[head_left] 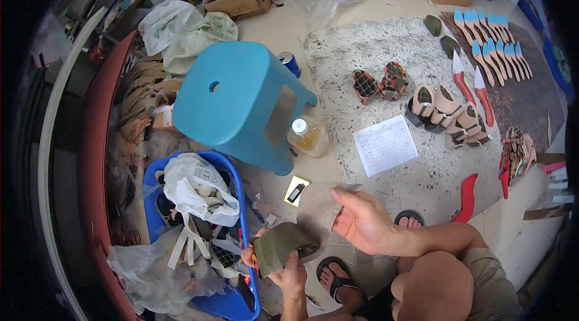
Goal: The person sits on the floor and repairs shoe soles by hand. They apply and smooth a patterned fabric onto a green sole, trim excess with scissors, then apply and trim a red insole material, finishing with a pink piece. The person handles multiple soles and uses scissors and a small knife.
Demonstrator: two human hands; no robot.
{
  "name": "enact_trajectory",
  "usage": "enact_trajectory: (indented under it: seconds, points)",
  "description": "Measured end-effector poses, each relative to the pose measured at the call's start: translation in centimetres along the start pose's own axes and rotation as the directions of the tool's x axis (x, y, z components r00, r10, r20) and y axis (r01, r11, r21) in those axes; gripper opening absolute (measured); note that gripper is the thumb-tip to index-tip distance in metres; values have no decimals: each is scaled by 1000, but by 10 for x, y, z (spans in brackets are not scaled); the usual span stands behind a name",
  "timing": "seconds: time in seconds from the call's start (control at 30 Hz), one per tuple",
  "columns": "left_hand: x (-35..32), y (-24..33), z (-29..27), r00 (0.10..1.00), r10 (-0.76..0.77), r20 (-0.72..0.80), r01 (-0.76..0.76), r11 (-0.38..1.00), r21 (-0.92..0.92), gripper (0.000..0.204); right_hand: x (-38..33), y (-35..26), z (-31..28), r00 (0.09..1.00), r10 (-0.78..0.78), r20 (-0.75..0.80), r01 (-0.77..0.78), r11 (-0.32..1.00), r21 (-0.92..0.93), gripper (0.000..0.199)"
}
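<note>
My left hand [289, 276] is closed round an olive-green shoe last [280, 250], thumb on its near side and fingertips at its left end. A bit of orange-red shows by those fingertips; I cannot make out what it is. From the far right side of the last rises a thin beige-grey mesh piece [316, 206]. My right hand [365, 221] pinches the mesh piece's right edge between thumb and fingers. Whether the mesh is fastened to the last cannot be seen. Just beyond the mesh lies a small black object [295, 192] on a yellow pad.
A blue bin [242, 212] of scraps and bags stands at left. Beyond are a blue stool [226, 95], a plastic jar [309, 140] and a can [289, 63]. On the whitish board [338, 49] lie a written sheet [386, 145], patterned shoes [395, 79], beige shoes [447, 104] and red lasts [463, 79].
</note>
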State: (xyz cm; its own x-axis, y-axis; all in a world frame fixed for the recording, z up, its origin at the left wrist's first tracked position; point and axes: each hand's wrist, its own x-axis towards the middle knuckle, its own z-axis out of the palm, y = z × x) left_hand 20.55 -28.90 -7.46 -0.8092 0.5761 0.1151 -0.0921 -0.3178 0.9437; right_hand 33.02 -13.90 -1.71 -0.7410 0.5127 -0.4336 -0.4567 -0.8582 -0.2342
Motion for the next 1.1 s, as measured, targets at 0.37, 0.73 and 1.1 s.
enact_trajectory:
  seconds: [0.37, 0.73, 1.1]
  points:
    - [-6, -6, 9, 999, -16, 30, 15, 999, 36, 84, -4, 9, -7, 993, -23, -112, 2, 983, -186, 31]
    - [-5, -14, 7, 963, 204, 176, -252, 914, 317, 78, -10, 2, 6, 951, -175, 255, 307, 633, -711, 40]
    - [4, -12, 14, 910, 278, 309, -402, 777, 485, 68, -14, 5, 13, 901, -78, 427, 429, 300, -852, 45]
